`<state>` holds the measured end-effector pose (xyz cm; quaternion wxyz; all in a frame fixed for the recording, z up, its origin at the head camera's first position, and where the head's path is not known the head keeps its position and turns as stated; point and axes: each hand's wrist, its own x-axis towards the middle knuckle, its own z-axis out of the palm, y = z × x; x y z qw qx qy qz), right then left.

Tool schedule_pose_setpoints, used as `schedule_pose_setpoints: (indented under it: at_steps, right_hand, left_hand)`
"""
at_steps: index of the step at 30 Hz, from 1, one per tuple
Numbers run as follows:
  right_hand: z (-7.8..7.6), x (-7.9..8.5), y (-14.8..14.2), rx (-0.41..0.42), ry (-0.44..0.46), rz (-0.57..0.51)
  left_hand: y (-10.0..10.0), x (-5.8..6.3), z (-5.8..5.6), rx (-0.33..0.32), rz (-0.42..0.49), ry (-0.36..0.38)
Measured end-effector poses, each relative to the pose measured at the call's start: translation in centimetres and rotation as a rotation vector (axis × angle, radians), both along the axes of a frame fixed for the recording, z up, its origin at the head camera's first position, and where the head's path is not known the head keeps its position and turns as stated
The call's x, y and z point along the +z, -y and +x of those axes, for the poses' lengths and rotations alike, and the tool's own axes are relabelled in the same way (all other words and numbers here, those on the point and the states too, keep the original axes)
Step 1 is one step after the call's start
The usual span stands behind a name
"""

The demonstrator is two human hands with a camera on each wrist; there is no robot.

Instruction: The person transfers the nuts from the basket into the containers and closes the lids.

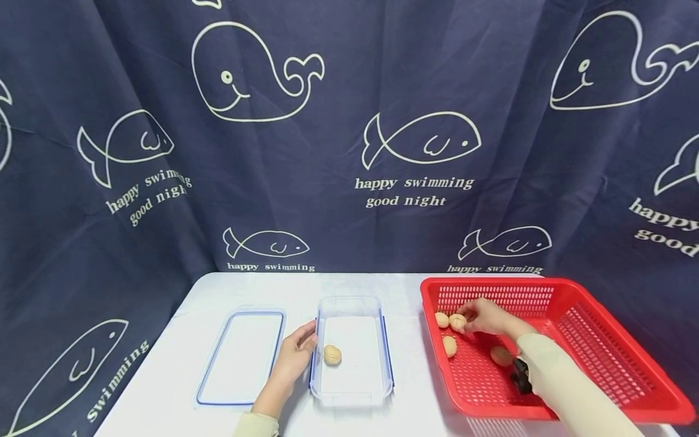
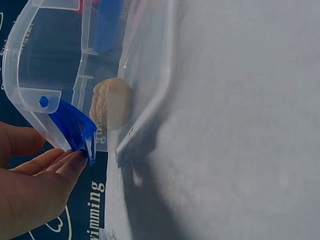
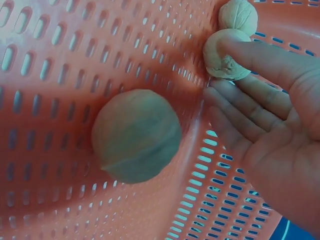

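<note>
A clear plastic container (image 1: 357, 370) with blue side latches stands mid-table, one walnut (image 1: 332, 355) lying inside at its left. My left hand (image 1: 295, 355) holds the container's left side, fingertips at the blue latch (image 2: 75, 127) in the left wrist view. Inside the red basket (image 1: 502, 411), my right hand (image 1: 488, 317) pinches a walnut (image 1: 457, 323) near the left wall, thumb on top and fingers below. Touching that one is a second walnut (image 3: 238, 16) in the right wrist view. Two more, a walnut (image 1: 449, 346) by the wall and a walnut (image 1: 501, 356) under the wrist, lie nearer.
Left of the container, a clear lid (image 1: 240, 358) with a blue seal lies flat on the white table (image 1: 406, 340). Behind the table hangs a dark blue curtain (image 1: 327, 182) printed with whales and fish. The basket's perforated walls rise around my right hand.
</note>
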<state>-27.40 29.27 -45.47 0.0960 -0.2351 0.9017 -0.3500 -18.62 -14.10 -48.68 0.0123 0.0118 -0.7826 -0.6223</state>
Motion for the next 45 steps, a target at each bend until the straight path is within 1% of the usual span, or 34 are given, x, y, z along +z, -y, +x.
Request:
schedule_pose_setpoints:
  at_steps: [3,4,7,11,17,23,28,31,32,35,38,39,45]
  right_hand:
    - [-0.1,0.0,-0.2,0.013,-0.009,-0.014]
    - [-0.1,0.0,-0.2,0.004,-0.002,-0.014]
    - [0.2,0.3,0.0,-0.025,-0.001,0.015]
    - [0.5,0.7,0.1,-0.020,-0.021,0.057]
    - [0.2,1.0,-0.5,-0.037,0.003,0.050]
    - [0.5,2.1,-1.1,-0.058,0.003,0.033]
    - [0.7,3.1,-1.2,-0.083,-0.032,0.026]
    - [0.8,3.6,-1.1,-0.089,-0.048,0.019]
    - [0.8,3.8,-1.1,-0.091,-0.054,0.019]
    - [0.8,4.2,-1.0,-0.108,-0.070,0.023]
    - [0.8,4.6,-1.0,-0.128,-0.093,0.022]
    - [0.9,4.8,-1.0,-0.132,-0.102,0.019]
    - [1.3,5.6,-0.4,-0.160,-0.136,0.000]
  left_hand:
    - [0.0,0.1,-0.1,-0.004,-0.002,0.002]
    - [-0.1,0.1,-0.1,-0.004,-0.001,0.004]
    - [-0.1,0.1,-0.1,-0.002,-0.006,0.004]
    - [-0.1,0.0,-0.1,0.008,-0.002,0.015]
    - [0.0,0.0,-0.4,0.009,0.002,0.005]
    - [-0.1,0.2,-0.3,0.003,0.001,0.001]
    - [-0.1,0.1,-0.2,0.005,0.005,-0.002]
    - [-0.1,0.1,-0.1,0.013,0.003,-0.019]
    - [-0.1,0.2,0.0,0.013,-0.017,-0.029]
    - [-0.2,0.1,0.0,0.019,-0.028,-0.041]
    - [-0.2,0.1,0.1,0.021,-0.015,-0.018]
    - [-0.2,0.1,0.0,0.021,0.006,-0.007]
    - [-0.1,0.0,0.0,0.016,0.010,0.014]
